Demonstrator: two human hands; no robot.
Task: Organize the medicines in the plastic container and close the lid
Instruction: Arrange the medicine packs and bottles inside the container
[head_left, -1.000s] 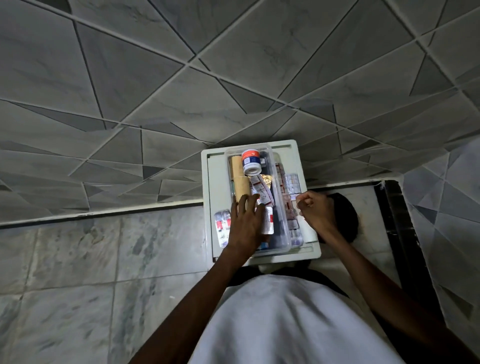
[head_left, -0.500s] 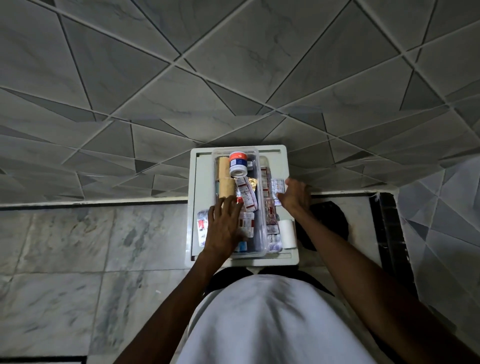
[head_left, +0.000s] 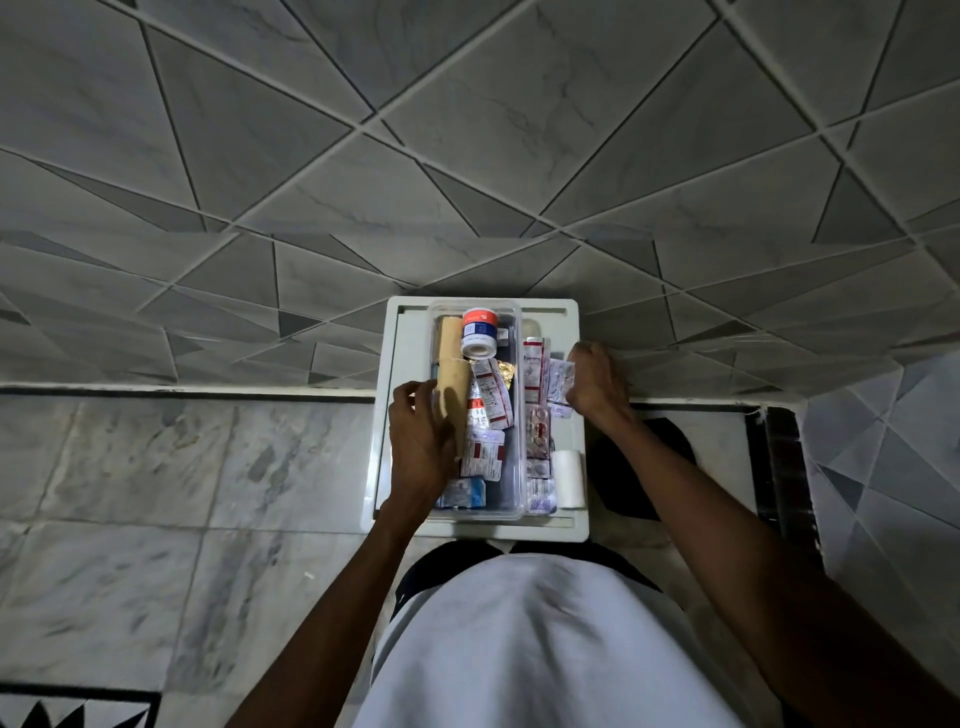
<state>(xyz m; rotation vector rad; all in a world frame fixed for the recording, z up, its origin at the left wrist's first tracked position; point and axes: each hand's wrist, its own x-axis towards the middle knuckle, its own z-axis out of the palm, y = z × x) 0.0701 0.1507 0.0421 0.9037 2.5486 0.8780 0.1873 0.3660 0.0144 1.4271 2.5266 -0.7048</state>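
A clear rectangular plastic container (head_left: 511, 506) stands on a white square plastic tabletop (head_left: 569, 525), which sits against a grey tiled wall. The container is open, with no lid on it, and holds a jumble of medicines. At its far end lies a white round medicine bottle with an orange cap and blue label (head_left: 479, 332). Along its left side lies a tan cardboard tube (head_left: 451, 374), reaching from the far end toward the middle. To the right of the tube, several red and white blister strips (head_left: 485, 402) lie overlapping, and a blue and white packet (head_left: 462, 492) lies at the near end.

The left hand (head_left: 421, 447) is at the container's left wall, with its fingers curled against the near part of the tan tube; its grip is narrow, and whether it truly clasps the tube cannot be told. The right hand (head_left: 592, 387) is over the tabletop just right of the container, its grip closed on a small silvery blister strip (head_left: 560, 384).

More blister packs (head_left: 537, 431) lie in a row on the tabletop between the container and its right edge, and a white roll of gauze (head_left: 567, 478) lies near them at the near right.
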